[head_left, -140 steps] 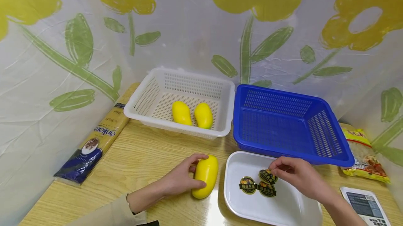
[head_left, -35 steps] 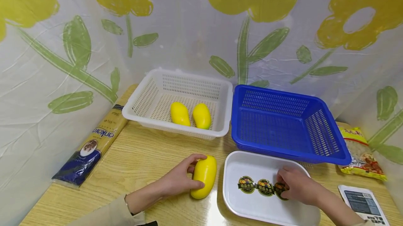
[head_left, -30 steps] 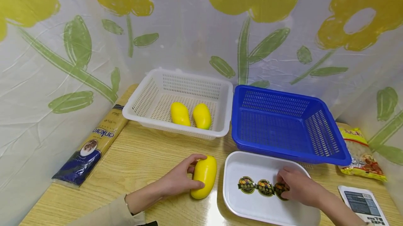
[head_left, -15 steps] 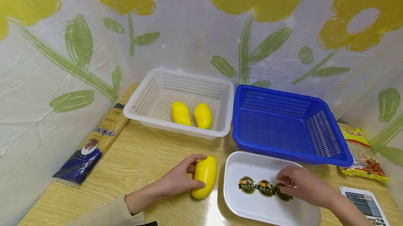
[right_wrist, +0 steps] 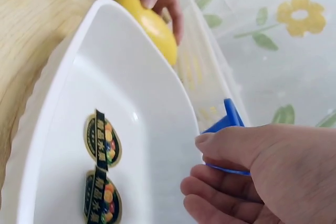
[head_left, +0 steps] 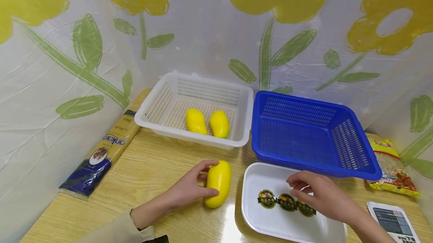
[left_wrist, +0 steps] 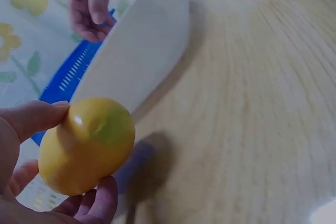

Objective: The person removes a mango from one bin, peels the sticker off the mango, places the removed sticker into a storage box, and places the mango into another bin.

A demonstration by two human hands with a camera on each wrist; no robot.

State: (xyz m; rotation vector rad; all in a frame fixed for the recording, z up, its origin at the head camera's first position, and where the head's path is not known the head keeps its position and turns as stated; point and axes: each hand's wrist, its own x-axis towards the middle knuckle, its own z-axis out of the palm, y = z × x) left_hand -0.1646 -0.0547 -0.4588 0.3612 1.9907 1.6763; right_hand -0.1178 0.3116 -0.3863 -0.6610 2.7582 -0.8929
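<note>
My left hand (head_left: 189, 184) grips a yellow mango (head_left: 219, 184) between thumb and fingers. In the left wrist view the mango (left_wrist: 86, 145) shows a greenish end, and its shadow falls on the table apart from it. My right hand (head_left: 318, 194) hovers over a white tray (head_left: 252, 175), fingers loosely bent with nothing between them; in the right wrist view the right hand (right_wrist: 247, 177) shows thumb and fingertips apart. Inside the tray lie three round black-and-gold stickers (head_left: 267, 199) in a row, the rightmost partly behind the right hand.
Behind stands a white basket (head_left: 142, 117) with two mangoes (head_left: 220, 124), beside a blue basket (head_left: 294, 137) with nothing in it. A pasta packet (head_left: 101, 152) lies at the left. At the right are a yellow food bag (head_left: 392, 167) and a white device (head_left: 392, 220) with a dark panel.
The overlapping stickers now lie side by side in a row. My right hand has let go of the rightmost one and moved up and left. The left hand has raised the mango slightly.
</note>
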